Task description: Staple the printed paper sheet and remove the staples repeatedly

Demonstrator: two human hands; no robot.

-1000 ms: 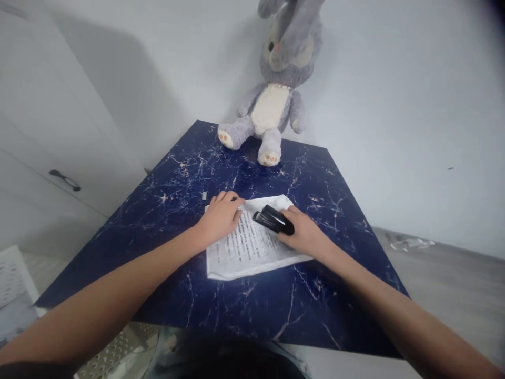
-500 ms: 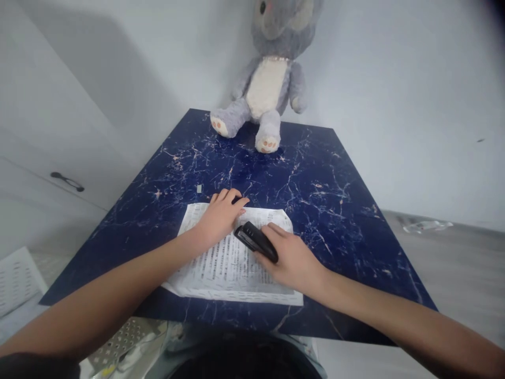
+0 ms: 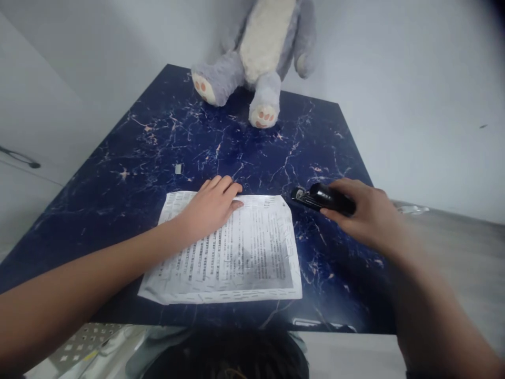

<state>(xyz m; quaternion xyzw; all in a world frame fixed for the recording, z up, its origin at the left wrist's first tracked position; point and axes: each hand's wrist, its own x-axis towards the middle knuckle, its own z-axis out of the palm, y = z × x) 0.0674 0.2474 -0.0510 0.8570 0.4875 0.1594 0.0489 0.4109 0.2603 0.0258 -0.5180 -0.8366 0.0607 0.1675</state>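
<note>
A stack of printed paper sheets [image 3: 252, 252] lies near the front of the table, with rows of short staple-like marks along its lower and right edges. My left hand [image 3: 211, 205] rests on the top edge of the paper, its fingers stretched out and the thumb apart. Off the paper's upper right corner, my right hand [image 3: 366, 213] grips a black stapler [image 3: 329, 199]. The stapler points left toward that corner, its front end parted and nothing visible between its jaws.
The dark blue marbled table [image 3: 236, 142] holds a grey plush toy [image 3: 266, 79] at its back edge. A small pale rectangular piece [image 3: 178, 169] lies beyond the paper. A white wall [image 3: 414, 105] stands behind, and a perforated rack [image 3: 79, 342] shows below the front left.
My right hand has lifted the stapler off the paper and carried it right, past the upper right corner. The left hand stays on the top edge. The view has tilted down and closer.
</note>
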